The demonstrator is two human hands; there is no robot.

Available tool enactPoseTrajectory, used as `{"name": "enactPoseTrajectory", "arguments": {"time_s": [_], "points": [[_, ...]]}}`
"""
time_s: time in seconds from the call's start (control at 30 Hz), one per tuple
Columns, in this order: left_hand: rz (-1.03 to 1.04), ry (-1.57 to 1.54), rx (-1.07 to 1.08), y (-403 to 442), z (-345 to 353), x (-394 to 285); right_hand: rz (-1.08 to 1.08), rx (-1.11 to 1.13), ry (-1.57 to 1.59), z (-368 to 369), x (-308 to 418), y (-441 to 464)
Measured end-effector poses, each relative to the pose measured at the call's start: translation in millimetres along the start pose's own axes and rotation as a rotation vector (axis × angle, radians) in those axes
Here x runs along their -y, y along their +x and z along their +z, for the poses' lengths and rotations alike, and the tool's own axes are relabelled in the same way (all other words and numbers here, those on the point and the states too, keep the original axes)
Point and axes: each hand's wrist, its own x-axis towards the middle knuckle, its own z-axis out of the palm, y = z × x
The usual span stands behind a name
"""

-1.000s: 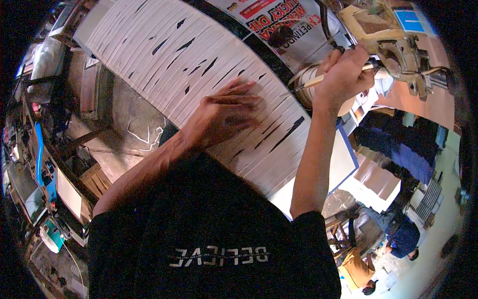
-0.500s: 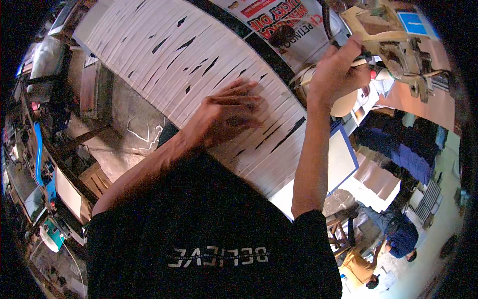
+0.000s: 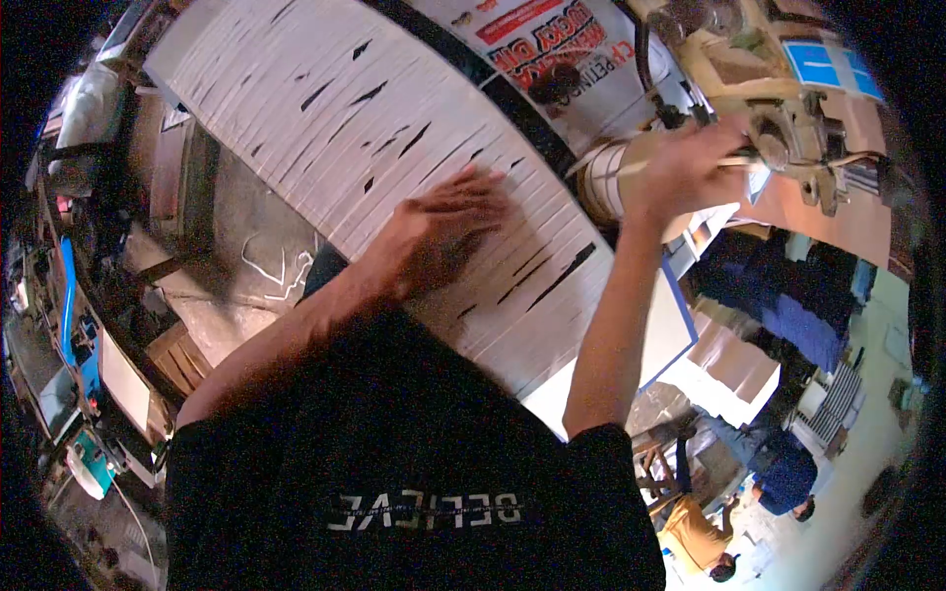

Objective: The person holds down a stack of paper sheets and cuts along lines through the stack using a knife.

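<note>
At 9 o'clock, near the left edge, a bright blue strip (image 3: 68, 300) stands almost upright, with a green-and-white object (image 3: 92, 463) below it at 8 o'clock. Further in, also at 9 o'clock, a bent white cord (image 3: 281, 266) lies on the floor. The long pale stack of layered strips (image 3: 345, 148), broken by dark gaps, runs across the middle from about 11 o'clock to 4 o'clock. The left hand (image 3: 448, 222) rests flat on it just above centre, towards 12 o'clock, fingers stretched out and close together, gripping nothing. Beyond the stack, at 1 o'clock, is a sheet with red and black lettering (image 3: 567, 59). Between 1 and 2 o'clock a ringed pale container (image 3: 599, 180) sits just beside the stack's far edge. The right hand (image 3: 690, 169), blurred at 2 o'clock, is well apart from the left and closed around a slim pale stick (image 3: 636, 168) that passes in front of the container. A blue-edged white board (image 3: 673, 325) shows at 3 o'clock. Towards 4 and 5 o'clock are a person in orange (image 3: 695, 532) and another in dark blue (image 3: 788, 481).
</note>
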Motion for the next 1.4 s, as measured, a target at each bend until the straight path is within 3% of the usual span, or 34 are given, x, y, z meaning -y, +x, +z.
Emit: {"name": "enactPoseTrajectory", "arguments": {"time_s": [0.03, 0.13, 0.17, 0.27, 0.37, 0.4, 0.43, 0.53, 0.73, 0.83, 0.9, 1.03, 1.1, 1.27, 1.33, 1.4], "points": [[0.075, 0.133, 0.008, 3.4, -5.2, -10.5, 0.197, 0.001, 0.174, -5.6, 37.8, 8.0], [0.122, 0.202, -0.002, 5.4, -2.5, -8.0, 0.354, 0.092, 0.356, -2.4, 71.2, 2.0], [0.126, 0.205, -0.004, 6.9, -3.8, -11.5, 0.438, 0.017, 0.394, 4.4, 69.7, -3.8], [0.026, 0.255, -0.030, 1.9, -3.7, -21.9, 0.446, 0.147, 0.374, 4.8, 65.9, -17.9], [-0.324, -0.219, -0.047, 1.7, -1.6, -23.7, 0.520, 0.105, 0.322, 9.6, 64.7, -20.6], [-0.281, -0.039, 0.000, 3.4, -4.5, -26.7, 0.536, 0.103, 0.298, 10.1, 65.4, -20.1], [-0.237, 0.140, 0.047, 5.0, -6.0, -28.6, 0.535, 0.103, 0.298, 9.9, 63.9, -19.9], [-0.242, 0.184, 0.037, 4.8, -4.2, -28.3, 0.515, 0.117, 0.299, 10.2, 57.7, -20.2], [-0.163, 0.080, 0.002, 5.3, -6.6, -31.2, 0.370, 0.108, 0.336, 13.7, 32.3, -14.6], [-0.149, 0.080, 0.009, 5.6, -8.2, -30.9, 0.402, 0.160, 0.317, 18.1, 40.0, -20.0], [-0.181, 0.073, 0.017, 4.9, -7.4, -31.1, 0.302, 0.174, 0.203, 16.8, 42.1, -22.0], [-0.279, 0.032, 0.050, 4.1, -5.1, -28.3, 0.324, 0.203, 0.162, 20.3, 52.5, -22.8], [-0.267, 0.012, 0.049, 3.1, -4.3, -25.1, 0.191, 0.236, 0.073, 20.2, 45.8, -23.4], [-0.207, -0.129, 0.037, -0.6, -0.8, -8.3, 0.218, 0.219, 0.127, 20.6, 34.0, -20.4], [-0.127, 0.066, 0.034, 6.0, -8.5, -29.2, 0.239, 0.215, 0.185, 18.9, 25.4, -17.2], [-0.113, 0.061, 0.019, 6.2, -7.6, -29.9, 0.173, 0.222, 0.204, 17.9, 18.6, -14.8]]}}
